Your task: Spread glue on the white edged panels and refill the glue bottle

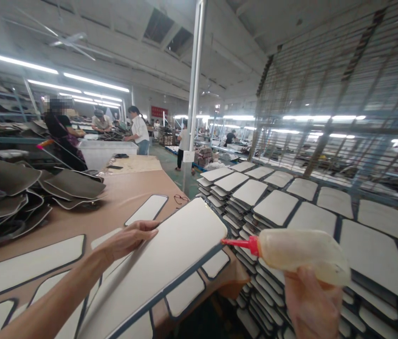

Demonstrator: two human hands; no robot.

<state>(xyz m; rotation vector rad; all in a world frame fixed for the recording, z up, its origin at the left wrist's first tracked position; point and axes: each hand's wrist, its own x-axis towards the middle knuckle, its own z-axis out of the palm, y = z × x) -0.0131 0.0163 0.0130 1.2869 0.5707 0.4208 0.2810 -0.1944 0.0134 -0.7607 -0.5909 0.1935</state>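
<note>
- White panel (pixel 166 259): in the middle of the view, over other panels (pixel 43 259), its long axis running from 7 o'clock, near the wearer, to 1 o'clock.
- Left hand (pixel 128 242): at the white panel's 10 o'clock side, thumb and fingers pinched close on its edge; how the fingers lie underneath cannot be told. From these fingertips the panel spreads toward 4 o'clock.
- Right hand (pixel 312 301): closed around a squeeze bottle (pixel 301 254) at 4 o'clock; the thumb shows, the other fingers are mostly hidden.
- Red nozzle (pixel 239 243): points to 9 o'clock, tip at the panel's far right corner, about 2 o'clock; whether it touches cannot be told. The left hand is across the panel's width from it.
- Edges: a dark border (pixel 170 286) runs from that corner back toward 7 o'clock.
- Room: brown table cover (pixel 124 193) stretches toward 11 o'clock; eyeglasses (pixel 181 199) lie near the panel's far end; stacked panels (pixel 312 219) fill 3 o'clock; a dark gap opens at 5 o'clock.
</note>
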